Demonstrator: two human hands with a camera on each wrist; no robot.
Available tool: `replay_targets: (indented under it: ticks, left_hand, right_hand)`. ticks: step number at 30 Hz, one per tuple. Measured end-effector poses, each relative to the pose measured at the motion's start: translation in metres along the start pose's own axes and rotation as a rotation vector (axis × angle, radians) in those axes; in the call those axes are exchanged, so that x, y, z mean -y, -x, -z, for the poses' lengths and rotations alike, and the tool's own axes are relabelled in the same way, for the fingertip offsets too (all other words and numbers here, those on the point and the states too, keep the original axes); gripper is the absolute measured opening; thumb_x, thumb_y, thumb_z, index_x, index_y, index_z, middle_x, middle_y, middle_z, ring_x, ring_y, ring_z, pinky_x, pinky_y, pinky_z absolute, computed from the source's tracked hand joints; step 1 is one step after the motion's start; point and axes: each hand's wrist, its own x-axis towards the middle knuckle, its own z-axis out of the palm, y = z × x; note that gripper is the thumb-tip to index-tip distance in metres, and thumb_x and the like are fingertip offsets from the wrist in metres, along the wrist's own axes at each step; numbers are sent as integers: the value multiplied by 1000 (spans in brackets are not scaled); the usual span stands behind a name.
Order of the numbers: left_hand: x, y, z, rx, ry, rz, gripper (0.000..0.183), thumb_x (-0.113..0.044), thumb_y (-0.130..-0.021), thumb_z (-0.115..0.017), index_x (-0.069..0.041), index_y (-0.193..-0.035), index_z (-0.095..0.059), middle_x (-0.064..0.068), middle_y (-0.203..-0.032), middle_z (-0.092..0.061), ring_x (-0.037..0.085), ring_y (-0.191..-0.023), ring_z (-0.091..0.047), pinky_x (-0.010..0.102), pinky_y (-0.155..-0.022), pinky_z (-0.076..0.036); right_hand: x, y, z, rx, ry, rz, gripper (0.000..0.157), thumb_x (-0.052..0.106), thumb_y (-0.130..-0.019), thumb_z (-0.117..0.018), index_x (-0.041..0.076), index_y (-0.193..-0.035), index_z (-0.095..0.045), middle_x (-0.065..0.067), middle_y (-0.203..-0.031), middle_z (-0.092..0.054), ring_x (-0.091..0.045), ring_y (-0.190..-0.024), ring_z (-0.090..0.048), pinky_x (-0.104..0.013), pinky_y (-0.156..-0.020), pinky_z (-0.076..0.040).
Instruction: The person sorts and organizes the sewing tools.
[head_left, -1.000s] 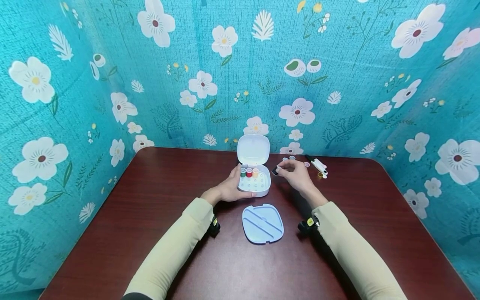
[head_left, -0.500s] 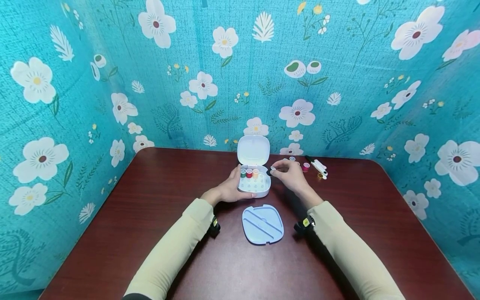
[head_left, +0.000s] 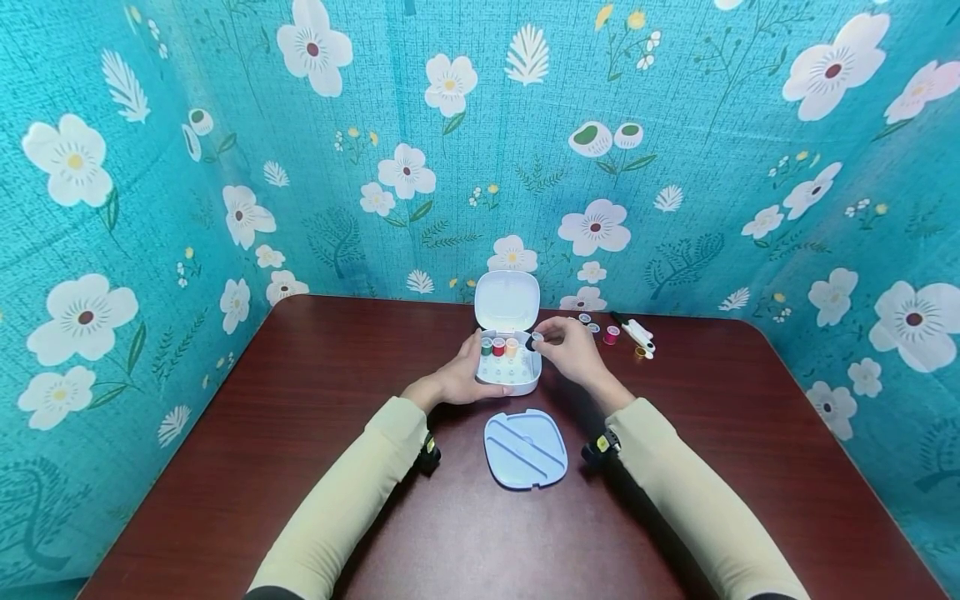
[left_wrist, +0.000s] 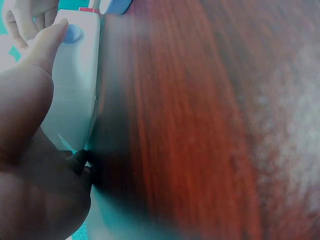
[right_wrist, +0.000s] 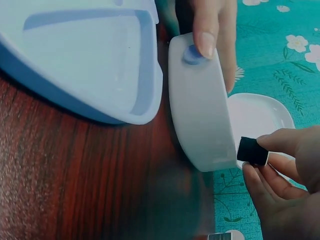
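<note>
black spool (head_left: 530,343) held at the white box (head_left: 527,387)

the right hand (head_left: 573,350) pinched the spool between thumb and fingers at the box's back right corner. the left hand (head_left: 457,377) gripped the box's left side, thumb on the front. green, red and peach spools (head_left: 498,347) stood inside; a blue tray (head_left: 527,450) lay in front.

Box (right_wrist: 197,110) white. Spool (right_wrist: 251,151) black; boxed spools (head_left: 498,347) green, red, peach. Tray (head_left: 522,454) pale blue. Tabletop (head_left: 337,358) reddish-brown, grained. Backdrop (head_left: 495,108) turquoise, floral.
</note>
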Motion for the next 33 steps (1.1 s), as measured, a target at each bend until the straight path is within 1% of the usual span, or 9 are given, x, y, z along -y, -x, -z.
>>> replay_targets:
  ticks: [5, 12, 18, 22, 25, 27, 30, 33]
  left_hand:
    - [-1, 1, 1, 4, 0, 8, 128, -57, -86, -77, -2, -162, 11, 17, -170, 1, 30, -154, -18, 43, -122, -24]
    - [-3, 0, 3, -9, 8, -11, 129, -55, -85, -79, -3, -162, 10, 16, -170, 0, 30, -153, -20, 43, -121, -26]
    - [-3, 0, 4, -6, -7, -12, 128, -54, -86, -78, -1, -162, 11, 18, -170, 1, 31, -154, -18, 43, -121, -26]
    - [-3, 1, 3, -8, -1, -16, 128, -53, -86, -79, 0, -162, 10, 19, -170, 1, 32, -154, -17, 43, -121, -26]
    - [-3, 1, 2, -13, 12, -16, 128, -52, -86, -79, 0, -162, 9, 19, -170, 0, 33, -154, -18, 44, -121, -26]
    - [-2, 1, 2, -7, 12, -7, 128, -52, -86, -79, -1, -162, 11, 19, -170, 0, 32, -154, -17, 44, -122, -25]
    - [-1, 0, 1, 8, 13, 4, 129, -53, -86, -79, -3, -162, 13, 18, -170, 2, 30, -155, -15, 42, -122, -24]
    - [-1, -1, 0, 16, 8, 11, 129, -54, -86, -78, -3, -161, 14, 17, -170, 4, 30, -155, -14, 41, -122, -23]
  right_hand:
    - [3, 0, -4, 3, 48, 27, 21, 4, -93, -73, -1, -113, -69, -18, -109, -71, -31, -97, -69, -47, -91, -57]
    - [5, -4, -8, 7, 127, 88, 22, 2, -92, -73, -3, -114, -70, -18, -109, -69, -31, -96, -70, -46, -88, -58]
    - [7, -8, -11, 55, 251, 139, 21, 3, -92, -73, -1, -113, -71, -14, -108, -67, -27, -95, -68, -43, -86, -59]
    - [11, -10, -13, 83, 335, 187, 20, 1, -91, -74, -2, -111, -73, -14, -107, -67, -27, -95, -66, -43, -87, -58]
    - [14, -11, -15, 102, 389, 204, 21, 0, -90, -75, -2, -111, -74, -15, -110, -69, -27, -98, -66, -44, -91, -57]
    - [14, -12, -16, 115, 417, 199, 23, 0, -89, -76, -1, -112, -74, -14, -113, -69, -27, -103, -67, -44, -93, -56]
    - [14, -11, -18, 125, 425, 184, 27, -1, -88, -78, 0, -115, -75, -14, -119, -69, -29, -110, -67, -45, -97, -54]
    - [13, -11, -19, 126, 444, 186, 28, 0, -88, -79, 0, -115, -75, -14, -120, -69, -30, -114, -65, -46, -99, -53]
